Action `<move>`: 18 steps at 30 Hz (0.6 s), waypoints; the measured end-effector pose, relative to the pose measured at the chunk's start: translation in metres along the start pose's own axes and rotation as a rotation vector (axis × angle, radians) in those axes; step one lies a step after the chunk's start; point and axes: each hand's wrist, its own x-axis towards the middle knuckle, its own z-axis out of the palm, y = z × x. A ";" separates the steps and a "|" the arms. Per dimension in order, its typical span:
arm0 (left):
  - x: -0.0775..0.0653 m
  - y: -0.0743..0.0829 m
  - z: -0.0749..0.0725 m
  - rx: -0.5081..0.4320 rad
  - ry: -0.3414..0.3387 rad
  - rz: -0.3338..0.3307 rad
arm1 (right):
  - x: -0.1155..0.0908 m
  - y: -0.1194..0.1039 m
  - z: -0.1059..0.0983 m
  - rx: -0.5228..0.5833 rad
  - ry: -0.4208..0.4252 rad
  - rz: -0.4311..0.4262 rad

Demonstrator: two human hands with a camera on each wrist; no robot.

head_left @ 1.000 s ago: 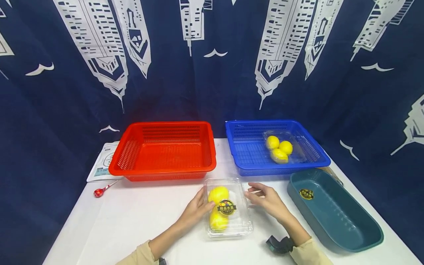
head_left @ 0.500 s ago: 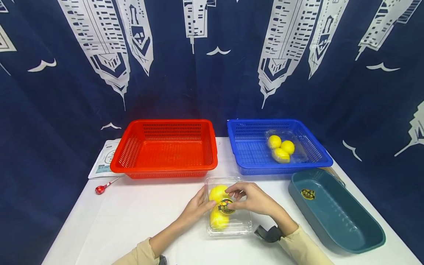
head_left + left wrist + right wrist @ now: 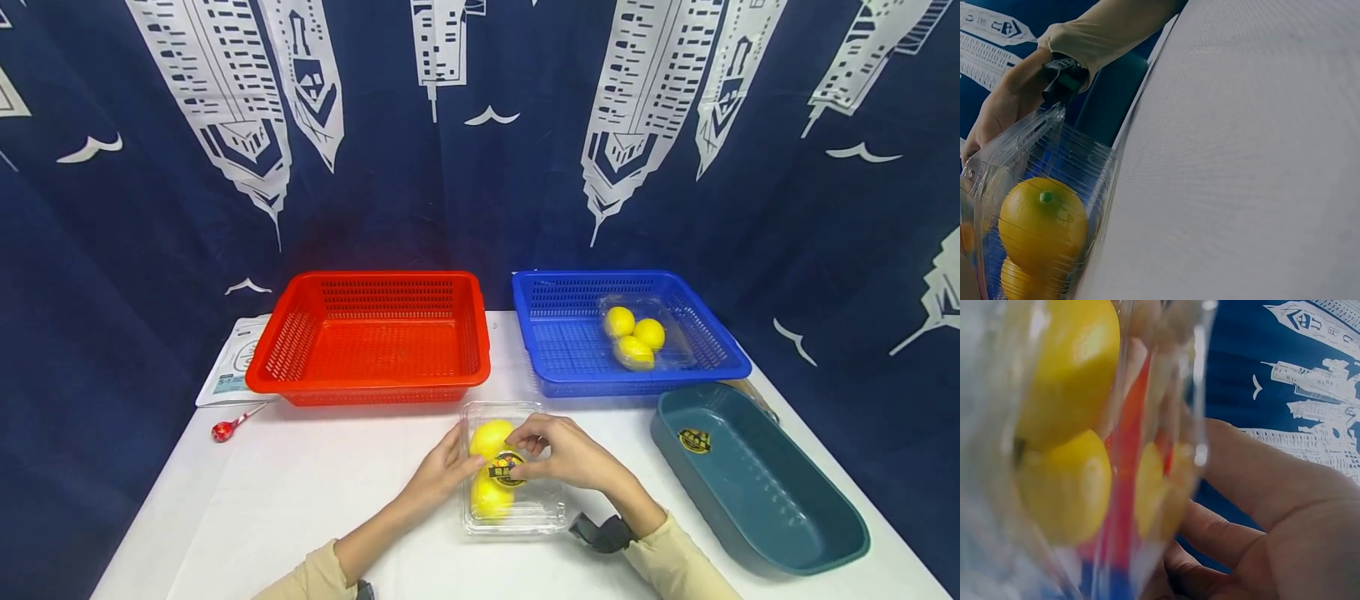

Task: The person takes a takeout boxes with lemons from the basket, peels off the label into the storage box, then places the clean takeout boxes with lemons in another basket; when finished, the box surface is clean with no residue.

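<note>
A clear plastic fruit box (image 3: pixel 536 500) with yellow lemons (image 3: pixel 491 497) inside lies on the table. On its lid is a round black and gold sticker (image 3: pixel 502 472). My left hand (image 3: pixel 438 475) holds the box by its left side, thumb over the lid. Over the lid, my right hand (image 3: pixel 566 454) has bent fingers, with a gap between thumb and forefinger. Its thumb is at the sticker's right edge; whether it presses there I cannot tell. In the left wrist view a lemon (image 3: pixel 1044 222) shows through the box wall.
Behind stand a red basket (image 3: pixel 382 392) and a blue basket (image 3: pixel 645 389), which holds another lemon box (image 3: pixel 678 346). A green tray (image 3: pixel 787 492) with a similar sticker (image 3: pixel 695 441) is at right. At left lie a lollipop (image 3: pixel 225 431) and a white packet (image 3: pixel 232 375).
My right hand has moved left from beside the box to over its lid, by the sticker, and has stayed there in the last half second. The left hand keeps its hold.
</note>
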 end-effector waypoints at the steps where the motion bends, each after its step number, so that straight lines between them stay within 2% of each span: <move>1: 0.000 0.000 0.000 -0.001 -0.002 0.000 | 0.000 0.000 0.000 -0.003 0.001 -0.001; 12: 0.001 0.000 0.000 0.019 -0.001 -0.005 | 0.002 -0.004 -0.002 -0.051 -0.031 -0.004; 18: 0.000 -0.001 0.001 -0.004 0.001 -0.006 | 0.004 -0.004 -0.008 -0.065 -0.091 -0.023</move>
